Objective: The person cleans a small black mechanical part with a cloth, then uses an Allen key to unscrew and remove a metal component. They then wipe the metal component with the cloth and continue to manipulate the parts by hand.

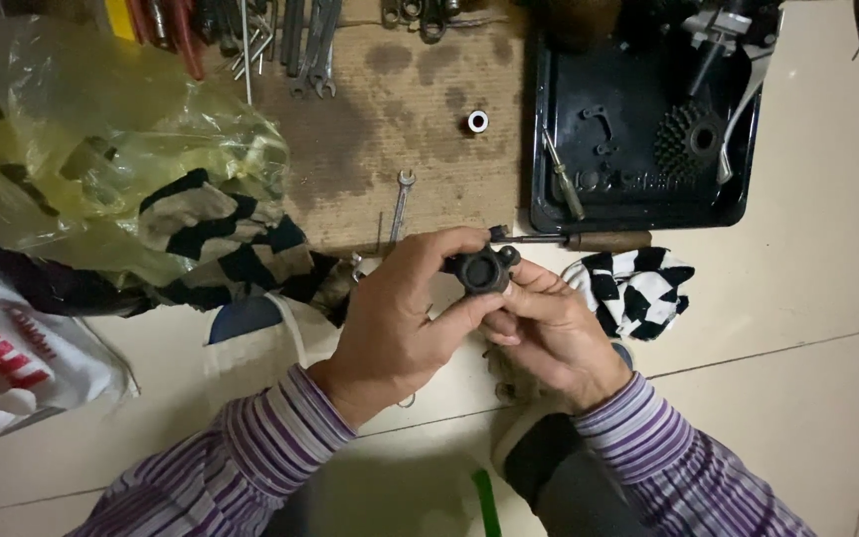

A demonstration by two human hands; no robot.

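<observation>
A small black metal part (pixel 480 268) with a round hole in its middle sits between both my hands, above the tiled floor. My left hand (pixel 400 318) grips it from the left, thumb and forefinger wrapped around it. My right hand (pixel 549 333) holds it from below and the right, fingers curled under it. Both sleeves are purple striped.
A stained cardboard sheet (pixel 390 119) carries a small wrench (pixel 402 204), a ring (pixel 477 121) and several tools along the top. A black tray (pixel 638 194) holds a cog (pixel 688 139) and a screwdriver (pixel 561 174). Nearby lie a yellow plastic bag (pixel 72 149), striped rags (pixel 221 239) and a checked cloth (pixel 638 288).
</observation>
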